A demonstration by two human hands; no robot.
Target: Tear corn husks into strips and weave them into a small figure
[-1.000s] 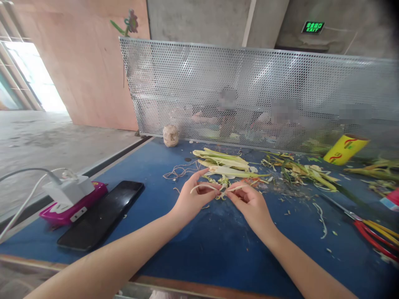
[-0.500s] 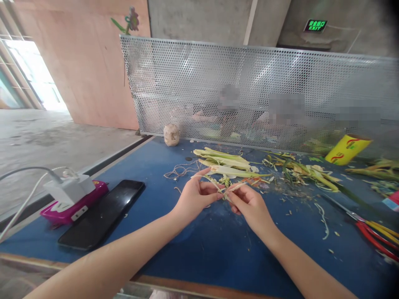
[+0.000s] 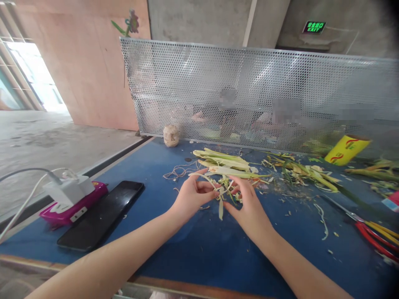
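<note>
My left hand (image 3: 192, 195) is closed in a pinch over the middle of the blue table, with thumb and fingertips on thin pale husk strips (image 3: 221, 210). One strip curves up over its fingers and another hangs down below the pinch. My right hand (image 3: 252, 203) is close beside it on the right, its thumb and forefinger spread around the hanging strip without closing on it. Just beyond both hands lies a pile of pale green corn husks (image 3: 222, 159). Small yellowish-green scraps show between the hands, partly hidden by the fingers.
A black phone (image 3: 102, 214) and a magenta power strip (image 3: 51, 216) with white chargers lie left. Red-handled scissors (image 3: 368, 232) lie right. Behind stand a beige roll (image 3: 171, 136), a yellow tube (image 3: 347, 150) and a perforated metal panel (image 3: 193, 74). More husks (image 3: 314, 174) lie back right.
My right hand has let go of the strips: its thumb and forefinger have spread apart. One strip end now hangs down between the hands. My left hand keeps its pinch.
</note>
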